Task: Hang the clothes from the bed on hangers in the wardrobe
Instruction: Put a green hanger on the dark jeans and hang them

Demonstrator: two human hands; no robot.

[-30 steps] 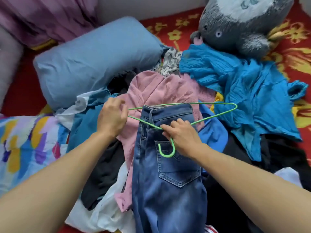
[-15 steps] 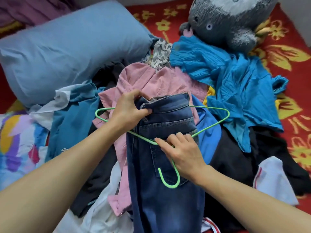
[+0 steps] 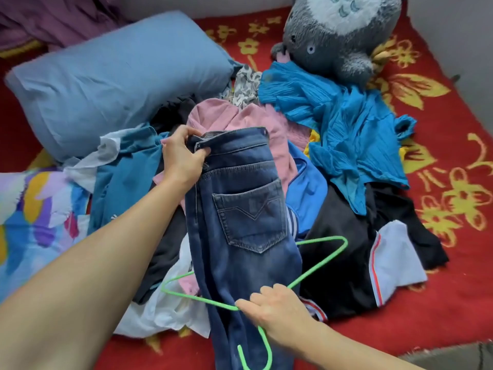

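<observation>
Fingers (image 3: 186, 132) of left hand (image 3: 181, 162) clamped on jeans (image 3: 240, 209) waistband, right hand (image 3: 278, 315) fingers clamped on green hanger (image 3: 320, 263)

No writing here that I can read.
On the jeans (image 3: 240, 209) I hold, the back pocket (image 3: 250, 214) carries only a stitched V, with no brand tag legible. Left of the jeans, a teal top (image 3: 125, 177) bears a small pale mark (image 3: 113, 216), too tiny for me to make out.
</observation>
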